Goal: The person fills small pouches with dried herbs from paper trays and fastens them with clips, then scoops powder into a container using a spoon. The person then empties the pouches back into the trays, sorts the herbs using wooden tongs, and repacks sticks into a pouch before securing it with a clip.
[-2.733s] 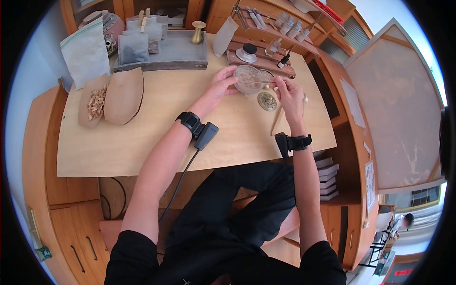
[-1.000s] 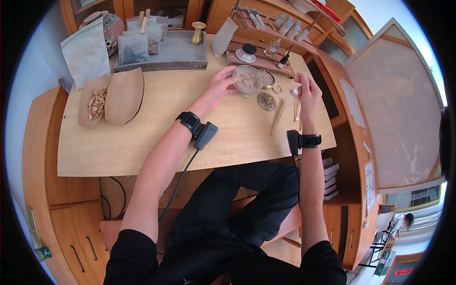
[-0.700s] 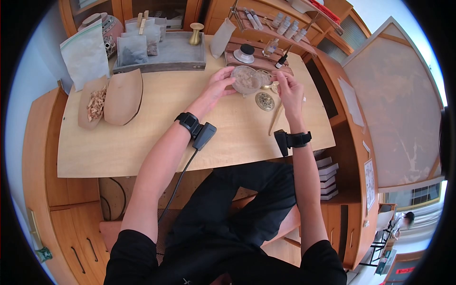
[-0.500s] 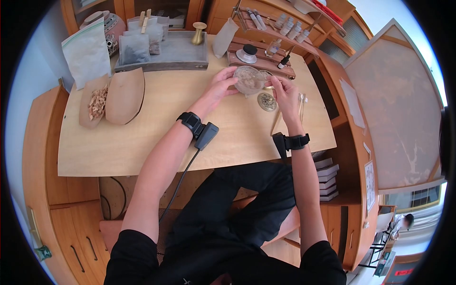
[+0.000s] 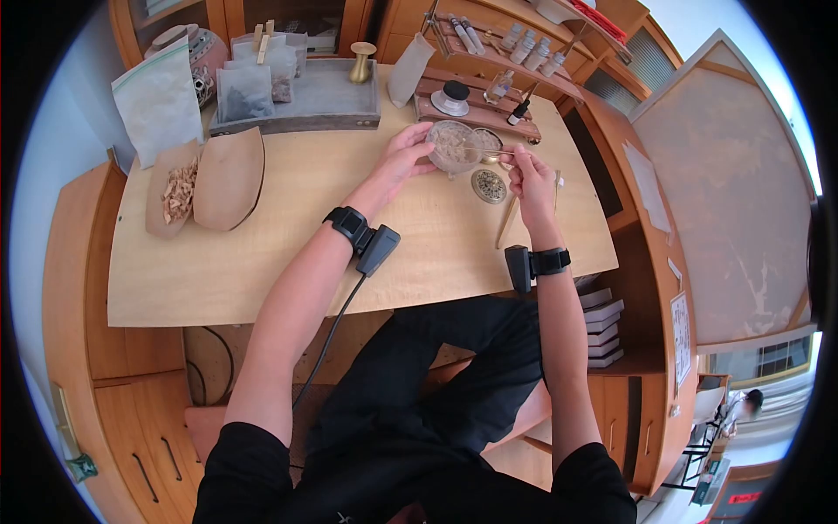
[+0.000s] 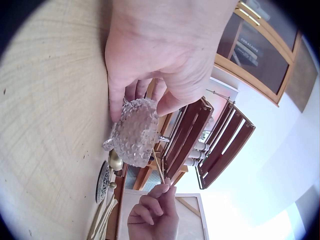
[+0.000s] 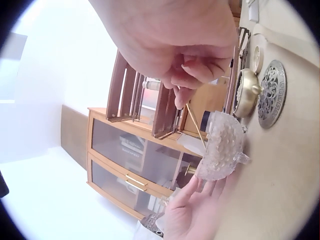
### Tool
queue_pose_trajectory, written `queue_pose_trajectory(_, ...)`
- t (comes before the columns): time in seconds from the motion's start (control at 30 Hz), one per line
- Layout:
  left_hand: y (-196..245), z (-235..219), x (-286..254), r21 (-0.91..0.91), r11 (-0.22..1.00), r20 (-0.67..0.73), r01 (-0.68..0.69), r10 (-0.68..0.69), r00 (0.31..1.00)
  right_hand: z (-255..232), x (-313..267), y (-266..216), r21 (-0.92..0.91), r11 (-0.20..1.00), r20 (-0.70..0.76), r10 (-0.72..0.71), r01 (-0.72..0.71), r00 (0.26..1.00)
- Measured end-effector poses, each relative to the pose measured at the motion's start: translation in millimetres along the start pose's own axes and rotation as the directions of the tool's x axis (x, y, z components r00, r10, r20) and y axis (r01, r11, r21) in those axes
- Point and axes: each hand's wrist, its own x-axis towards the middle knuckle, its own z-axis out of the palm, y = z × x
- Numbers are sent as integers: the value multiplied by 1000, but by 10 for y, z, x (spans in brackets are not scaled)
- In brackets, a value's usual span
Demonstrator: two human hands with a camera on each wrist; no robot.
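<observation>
My left hand (image 5: 403, 162) holds a clear, knobbly glass bowl (image 6: 135, 132) at its side, thumb near the rim and fingers around the wall. Greyish-brown powder (image 5: 452, 147) fills much of the bowl, which stands on small feet. Between thumb and fingertips, my right hand (image 5: 534, 185) pinches a thin gold-coloured rod (image 7: 196, 124) that slants down to the bowl's rim; its far end is hidden in the bowl in the right wrist view. Close beside the bowl is a small brass incense burner (image 7: 246, 94) with its pierced lid (image 5: 489, 186) lying off it on the table.
Wooden tweezers (image 5: 508, 224) lie near my right wrist. Behind stands a wooden rack (image 5: 476, 98) with small bottles. At left are a paper tray of wood chips (image 5: 178, 190), a second paper tray (image 5: 229, 179) and a grey wooden tray (image 5: 336, 118) with packets.
My right hand swung out to the right of the burner, then came back to the bowl with the rod. Since half a second ago it has drawn slightly right. My left hand stays on the bowl.
</observation>
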Motion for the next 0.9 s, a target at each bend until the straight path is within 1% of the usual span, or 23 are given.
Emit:
queue_pose_trajectory(0.07,0,-4,0,0,1000,7,1,-1,1000,-38,12,17,105,994,-27,44,-41,999)
queue_pose_trajectory(0.2,-13,-13,-4,2,1000,6,-6,6,1000,-61,17,-4,109,993,-21,41,-38,999)
queue_pose_trajectory(0.3,-11,-12,1,2,1000,4,-10,10,1000,-21,-15,-88,62,998,-48,26,-23,998)
queue_pose_trajectory(0.37,-29,-27,12,3,1000,4,-11,11,1000,39,-59,-161,-43,999,-72,-30,27,997)
queue_pose_trajectory(0.4,-30,-24,12,-2,1000,0,-8,8,1000,47,-56,-150,-42,999,-73,-30,27,997)
queue_pose_trajectory(0.47,-35,-10,16,-7,1000,-1,-4,4,1000,53,-46,-132,-183,977,17,-106,107,994)
queue_pose_trajectory(0.6,-42,-24,23,-5,1000,2,-9,9,1000,120,-96,-153,-239,967,52,-78,88,996)
queue_pose_trajectory(0.67,-39,-28,17,-1,1000,-2,-10,10,1000,135,-104,-172,-152,987,26,-43,46,999)
queue_pose_trajectory(0.7,-40,-26,19,-8,1000,-1,-9,9,1000,120,-89,-153,-152,987,26,-42,46,999)
queue_pose_trajectory(0.77,-42,-20,25,-15,1000,2,-8,8,1000,67,-46,-91,-49,999,11,1,-1,1000)
queue_pose_trajectory(0.8,-40,-19,25,-9,1000,2,-7,7,1000,41,-30,-60,-50,999,11,1,-1,1000)
queue_pose_trajectory(0.87,-38,-27,17,-3,1000,-1,-7,7,1000,-10,2,3,62,997,-14,40,-40,999)
queue_pose_trajectory(0.9,-43,-32,18,-3,1000,2,-14,14,1000,-24,10,10,61,997,-13,41,-40,999)
